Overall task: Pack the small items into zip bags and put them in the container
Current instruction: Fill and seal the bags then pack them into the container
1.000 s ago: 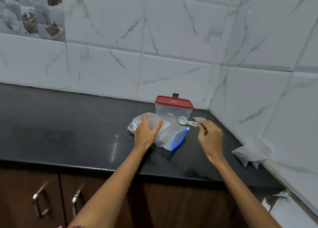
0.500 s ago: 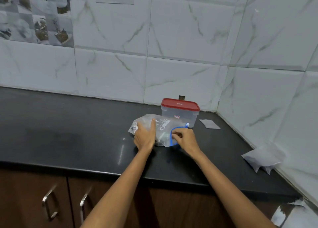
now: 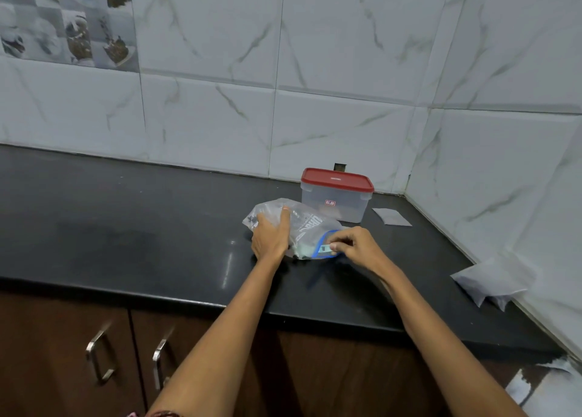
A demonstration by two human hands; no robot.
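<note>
Marble-tiled walls (image 3: 346, 54), black countertop (image 3: 126, 221)

Near the counter's (image 3: 126, 227) back right corner, left hand (image 3: 269, 240) presses the zip bag (image 3: 302, 224) (clear, blue-edged); right hand (image 3: 356, 246) pinches its mouth, beside the red-lidded container (image 3: 335, 196).

**Plastic, stone and wood**

The zip bag (image 3: 304, 227) is clear, crinkled plastic film with a blue seal. The container (image 3: 335, 207) is frosted translucent plastic under a smooth red lid (image 3: 337, 180). The countertop (image 3: 126, 221) is dark, glossy stone; wall tiles (image 3: 346, 54) shine; cabinet doors (image 3: 56, 353) look like matt wood with 2 brushed-metal handles (image 3: 99, 358).
</note>
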